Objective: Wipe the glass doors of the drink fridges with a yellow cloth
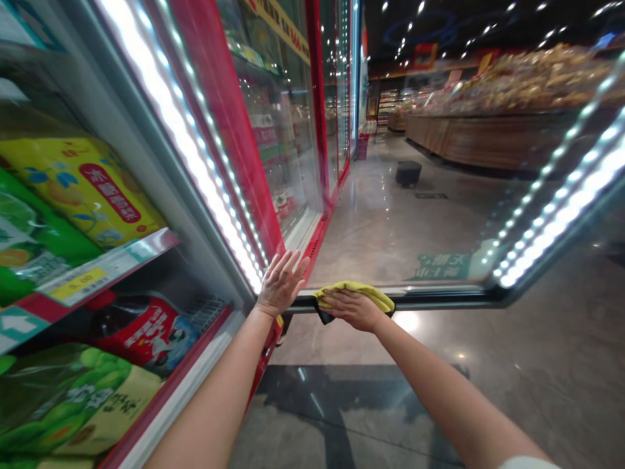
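Directly under the right hand (352, 309), a yellow cloth (359, 287), bunched along the bottom rail (444, 298) of a glass door. Holding it there with fingers laid across the top; thumb hidden, so impossible to tell how firm the pinch. Likely light, soft and limp, with enough give to mould round a hard edge, and hardly fragile. Best taken by the bunched middle, under flat fingers, with loose ends tucked in.

Just to the left of the right hand, near the corner of the door, the left hand (282, 284), empty, palm outward, fingers spread. Cannot tell whether touching the frame or only just in front of it. Past both hands, the glass pane (381, 228): probably stiff, slick and breakable, so better steadied by the rail or frame than by the glass. To judge by the build, too heavy to lift but easy to swing.

Farther out to the left of the left hand, a bottle with a red label (156, 329) on a shelf, and above it a yellow pack (92, 185). Up and away from the left hand, a bright strip of lights (181, 137). Well beyond the right hand, a black stool (408, 174) on the floor, then a long display counter (488, 138).
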Demonstrator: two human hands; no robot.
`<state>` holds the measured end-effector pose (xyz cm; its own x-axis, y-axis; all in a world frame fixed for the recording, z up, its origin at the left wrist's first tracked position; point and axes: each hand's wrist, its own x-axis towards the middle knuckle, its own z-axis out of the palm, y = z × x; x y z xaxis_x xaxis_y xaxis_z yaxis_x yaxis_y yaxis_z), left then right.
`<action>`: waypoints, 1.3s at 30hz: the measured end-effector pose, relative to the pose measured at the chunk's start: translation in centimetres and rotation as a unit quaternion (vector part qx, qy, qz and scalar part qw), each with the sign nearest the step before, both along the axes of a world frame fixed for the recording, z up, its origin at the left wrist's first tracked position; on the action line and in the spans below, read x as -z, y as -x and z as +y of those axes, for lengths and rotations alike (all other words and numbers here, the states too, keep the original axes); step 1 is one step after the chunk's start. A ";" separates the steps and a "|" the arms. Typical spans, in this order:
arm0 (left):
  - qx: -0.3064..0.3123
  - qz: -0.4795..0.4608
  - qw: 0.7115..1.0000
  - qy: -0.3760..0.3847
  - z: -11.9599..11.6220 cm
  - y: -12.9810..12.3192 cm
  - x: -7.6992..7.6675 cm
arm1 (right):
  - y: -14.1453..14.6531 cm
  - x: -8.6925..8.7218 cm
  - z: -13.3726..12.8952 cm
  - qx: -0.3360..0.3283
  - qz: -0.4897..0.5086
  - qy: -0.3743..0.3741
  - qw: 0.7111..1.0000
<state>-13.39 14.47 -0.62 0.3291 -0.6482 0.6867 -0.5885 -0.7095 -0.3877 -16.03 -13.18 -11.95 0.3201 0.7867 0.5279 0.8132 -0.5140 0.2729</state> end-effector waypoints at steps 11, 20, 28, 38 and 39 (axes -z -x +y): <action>0.125 0.042 0.990 -0.042 -13.2 0.7 1.2 | 3.3 -0.3 -14.2 0.103 0.034 0.039 0.993; 0.209 0.039 0.974 -0.077 -19.8 1.6 3.1 | 6.2 0.7 -23.4 0.208 0.034 0.043 0.977; 0.226 0.112 0.961 -0.112 -22.4 1.4 5.2 | 7.6 1.3 -27.7 0.225 0.015 0.042 0.973; 0.257 0.136 0.948 -0.132 -24.6 1.8 6.7 | 11.2 1.6 -33.8 0.328 0.047 0.030 0.943; 0.260 0.134 0.947 -0.132 -24.9 1.8 6.8 | 11.5 1.4 -34.2 0.338 0.049 0.030 0.939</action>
<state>-15.21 -10.46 -7.40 0.0565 -0.9081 0.4150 -0.9341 -0.1949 -0.2992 -27.53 -47.34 -13.40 0.8019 0.4133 0.4314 0.3289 -0.9083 0.2586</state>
